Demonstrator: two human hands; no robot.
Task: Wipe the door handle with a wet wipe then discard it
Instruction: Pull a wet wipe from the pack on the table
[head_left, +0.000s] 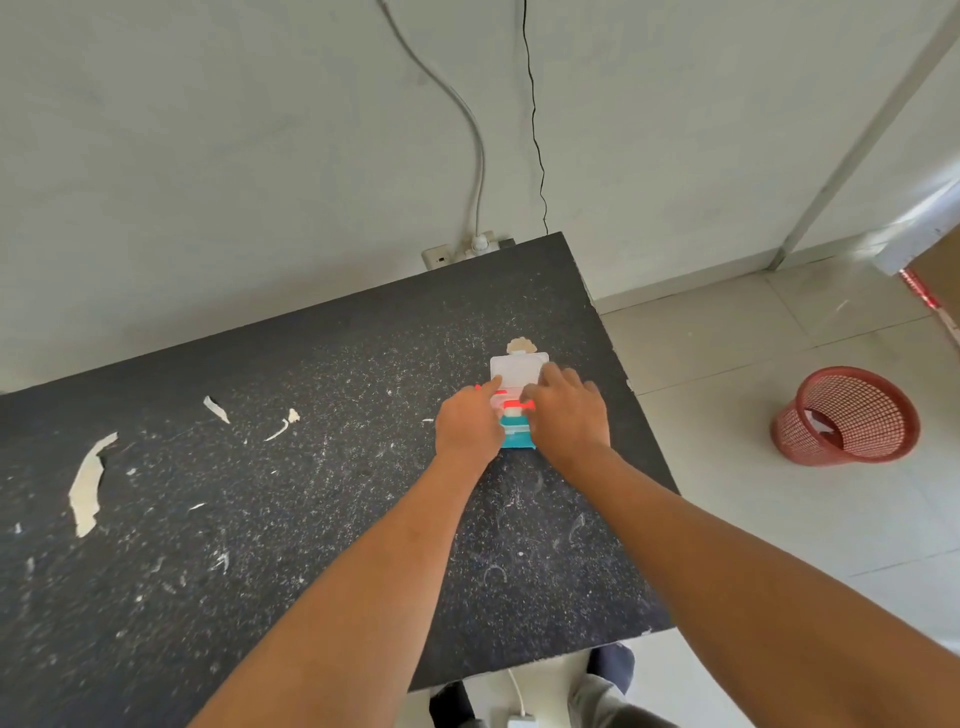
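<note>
A pack of wet wipes (516, 439), teal and red, lies near the right side of the black table (311, 467). Its white plastic lid (517, 370) is flipped up and open. My left hand (464, 426) rests on the left side of the pack with the index finger stretched onto the lid's base. My right hand (567, 413) covers the pack's right side, its fingertips at the opening, where a bit of white wipe (514, 412) shows. Whether the fingers pinch the wipe is hidden. No door handle is in view.
A red mesh waste basket (847, 415) stands on the tiled floor to the right of the table. Torn paper scraps (88, 483) lie on the table's left part. A wall socket with cables (480, 247) sits behind the table's far edge.
</note>
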